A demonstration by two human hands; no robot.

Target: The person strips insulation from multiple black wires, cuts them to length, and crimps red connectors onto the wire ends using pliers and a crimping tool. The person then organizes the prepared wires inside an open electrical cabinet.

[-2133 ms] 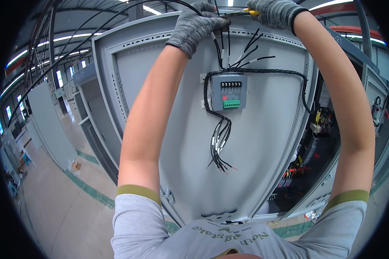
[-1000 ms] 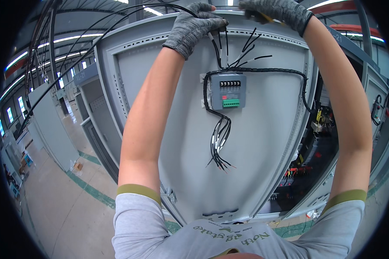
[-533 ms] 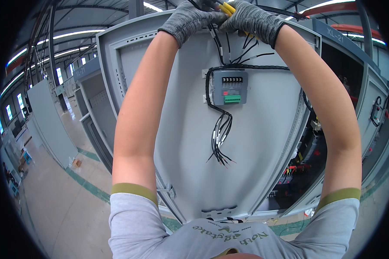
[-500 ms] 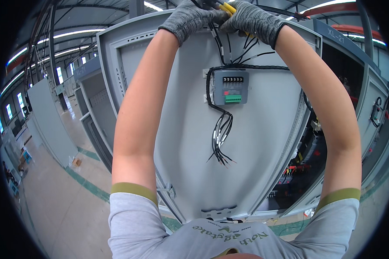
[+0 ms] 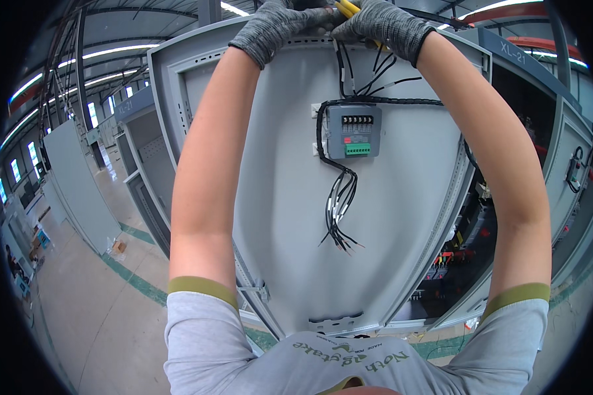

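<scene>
Both my hands wear grey knit gloves and are raised at the top edge of the grey cabinet door [image 5: 277, 197]. My right hand [image 5: 385, 27] is closed round a yellow-handled pliers-like tool [image 5: 347, 8], whose head I cannot make out. Close beside it, the fingers of my left hand [image 5: 273, 27] are drawn together; what they pinch is hidden. Several black wires [image 5: 341, 69] run up from a black-wrapped harness [image 5: 402, 101] toward my hands. Below, a grey module [image 5: 354, 131] with a green terminal block is fixed to the door, and a bundle of loose wire ends [image 5: 339, 210] hangs under it.
To the right stands an open cabinet interior [image 5: 441, 263] with red and dark components, beside more grey cabinets [image 5: 570, 158]. Another cabinet [image 5: 145, 151] and a pale panel [image 5: 79, 184] are on the left. Green lines [image 5: 135, 280] mark the floor.
My left hand has shifted slightly left and opened a small gap from the tool. The wires near my hands have moved a little; my right hand stays on the tool.
</scene>
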